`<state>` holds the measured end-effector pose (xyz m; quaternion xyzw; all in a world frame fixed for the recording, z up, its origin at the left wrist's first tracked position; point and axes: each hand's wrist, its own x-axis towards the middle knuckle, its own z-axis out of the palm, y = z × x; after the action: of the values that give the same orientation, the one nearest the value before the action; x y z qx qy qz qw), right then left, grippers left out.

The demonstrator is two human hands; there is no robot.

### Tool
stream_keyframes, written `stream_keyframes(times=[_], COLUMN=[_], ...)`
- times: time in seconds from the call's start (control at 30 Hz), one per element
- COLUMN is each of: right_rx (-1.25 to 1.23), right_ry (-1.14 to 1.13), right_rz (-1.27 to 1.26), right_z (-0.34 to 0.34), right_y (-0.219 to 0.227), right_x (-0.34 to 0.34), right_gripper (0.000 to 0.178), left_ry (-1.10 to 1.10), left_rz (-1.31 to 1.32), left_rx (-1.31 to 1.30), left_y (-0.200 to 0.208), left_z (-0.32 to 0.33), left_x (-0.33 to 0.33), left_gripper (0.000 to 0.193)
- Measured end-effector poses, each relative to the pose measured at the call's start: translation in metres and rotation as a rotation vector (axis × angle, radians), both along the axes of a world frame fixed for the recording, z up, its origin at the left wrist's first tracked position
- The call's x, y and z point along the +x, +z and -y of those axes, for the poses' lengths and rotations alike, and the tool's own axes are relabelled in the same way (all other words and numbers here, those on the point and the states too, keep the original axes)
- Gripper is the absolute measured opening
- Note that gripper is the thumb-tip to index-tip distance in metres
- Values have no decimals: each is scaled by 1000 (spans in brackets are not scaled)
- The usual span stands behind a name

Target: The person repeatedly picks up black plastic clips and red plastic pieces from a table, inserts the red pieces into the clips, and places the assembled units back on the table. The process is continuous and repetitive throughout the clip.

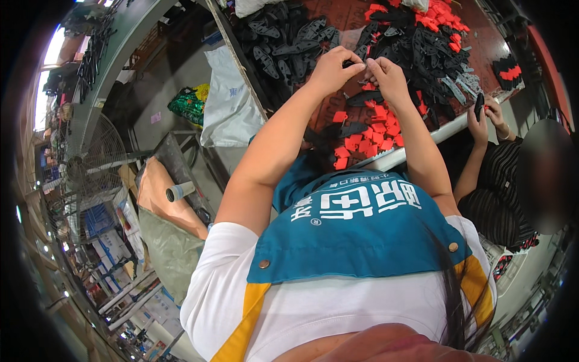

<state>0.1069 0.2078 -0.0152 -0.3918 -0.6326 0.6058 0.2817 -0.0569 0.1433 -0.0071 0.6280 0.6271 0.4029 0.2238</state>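
Over the table, my left hand (333, 71) is closed on a black plastic part (348, 63), mostly hidden by the fingers. My right hand (387, 78) meets it, thumb and fingertips pinched together; what they hold is too small to make out. Below the hands lies a loose pile of small red plastic pieces (379, 128), close to the table's near edge. Black plastic parts, long and flat, form one heap (295, 45) beyond my left hand and another heap (416, 54) beyond my right.
More red pieces (443, 15) lie at the far right of the brown table (491, 36), with grey metal strips (455, 90) nearer. At right, a co-worker's hands (482, 120) hold a black part. White sacking (232, 99) and a standing fan (81, 163) are to the left.
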Motion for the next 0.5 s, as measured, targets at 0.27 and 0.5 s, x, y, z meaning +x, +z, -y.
stream_keyframes(times=[0.27,0.5], right_rx=[-296,-79], right_ry=[28,63], right_rz=[-335,-246], right_z=[2,4], right_y=[3,4], right_x=[6,1], right_gripper=[13,16], left_ry=[55,-27], left_rz=[882,849], left_rx=[-344,-399], left_y=[4,2], left_z=[-3,-1], left_x=[-6,-1], left_gripper=[21,20])
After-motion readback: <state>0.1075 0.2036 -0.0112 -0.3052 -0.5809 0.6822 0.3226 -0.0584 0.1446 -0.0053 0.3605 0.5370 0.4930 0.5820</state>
